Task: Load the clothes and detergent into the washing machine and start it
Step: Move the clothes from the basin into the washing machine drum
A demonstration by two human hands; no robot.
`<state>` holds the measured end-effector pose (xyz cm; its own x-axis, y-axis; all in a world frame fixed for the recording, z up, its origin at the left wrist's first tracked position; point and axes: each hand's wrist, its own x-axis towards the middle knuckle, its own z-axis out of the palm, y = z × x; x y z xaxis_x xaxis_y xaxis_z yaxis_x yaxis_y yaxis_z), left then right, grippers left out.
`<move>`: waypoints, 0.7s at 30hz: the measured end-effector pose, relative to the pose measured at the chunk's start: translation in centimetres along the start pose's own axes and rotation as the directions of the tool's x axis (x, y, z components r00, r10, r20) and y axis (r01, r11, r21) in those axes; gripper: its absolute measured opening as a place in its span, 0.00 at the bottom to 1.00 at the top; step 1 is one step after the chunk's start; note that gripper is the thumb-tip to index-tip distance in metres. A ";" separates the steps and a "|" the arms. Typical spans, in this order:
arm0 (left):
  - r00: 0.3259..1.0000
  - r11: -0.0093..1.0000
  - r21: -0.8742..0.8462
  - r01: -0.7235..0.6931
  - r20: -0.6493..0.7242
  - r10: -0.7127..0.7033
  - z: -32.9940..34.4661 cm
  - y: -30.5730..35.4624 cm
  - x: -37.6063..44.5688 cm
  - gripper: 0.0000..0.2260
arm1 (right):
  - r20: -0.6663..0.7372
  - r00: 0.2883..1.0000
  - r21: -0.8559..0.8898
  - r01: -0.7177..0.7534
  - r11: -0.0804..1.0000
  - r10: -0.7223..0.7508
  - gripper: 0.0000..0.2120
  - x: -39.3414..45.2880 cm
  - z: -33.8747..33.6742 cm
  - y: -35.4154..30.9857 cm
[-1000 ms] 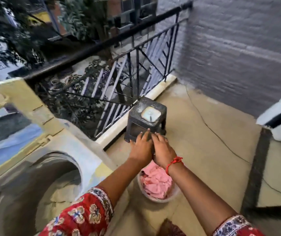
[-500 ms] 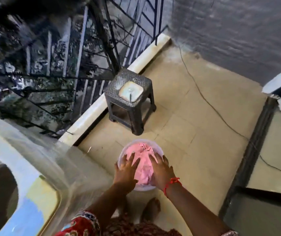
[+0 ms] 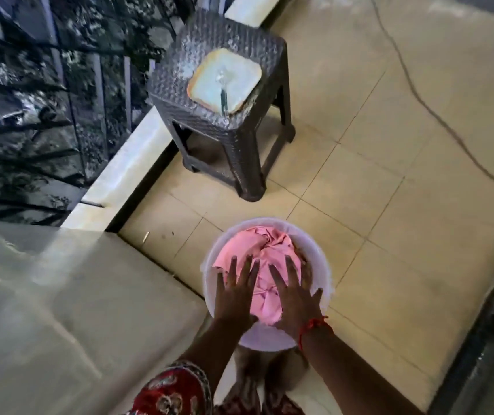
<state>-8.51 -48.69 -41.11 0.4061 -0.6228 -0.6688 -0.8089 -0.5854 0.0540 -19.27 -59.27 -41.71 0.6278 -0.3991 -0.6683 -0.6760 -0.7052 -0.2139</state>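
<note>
Fingers (image 3: 278,275) of both hands are lying spread on the pink clothes (image 3: 259,250), which are sitting heaped in the white tub (image 3: 323,265) on the near floor; soft and light, they are probably best gathered from underneath

A dark woven stool (image 3: 233,94) stands on the tiled floor (image 3: 389,205) beside the metal railing (image 3: 60,100).

The pink cloth (image 3: 257,259) looked soft and creased in a translucent white plastic tub (image 3: 209,265); the dark stool (image 3: 239,85) was textured woven-pattern plastic; floor tiles (image 3: 389,205) matt.
</note>
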 end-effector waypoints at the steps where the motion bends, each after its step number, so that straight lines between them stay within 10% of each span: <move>1: 1.000 1.000 0.006 0.004 0.007 -0.004 1.1 -0.2 1.5 0.57 | 0.006 1.000 0.001 -0.017 1.000 0.017 0.63 1.3 1.2 0.0; 7: 0.998 0.998 0.062 -0.029 0.049 0.025 7.2 -1.7 8.8 0.58 | -0.043 0.999 0.018 0.024 1.000 -0.024 0.59 8.1 7.7 0.7; 12: 0.999 0.996 0.087 -0.027 0.021 0.025 12.7 -2.6 12.6 0.57 | 0.014 1.000 0.009 -0.007 1.000 0.007 0.74 12.6 12.3 0.4; 21: 0.969 0.971 0.025 -0.240 -0.061 0.241 17.6 -3.6 18.2 0.41 | 0.042 0.998 0.063 -0.048 0.997 0.045 0.55 17.1 16.0 0.7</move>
<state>-5.69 -48.75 -66.56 0.2244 -0.7759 -0.5895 -0.8931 -0.4058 0.1941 -15.19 -57.22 -64.68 0.5796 -0.4058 -0.7067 -0.7284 -0.6468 -0.2260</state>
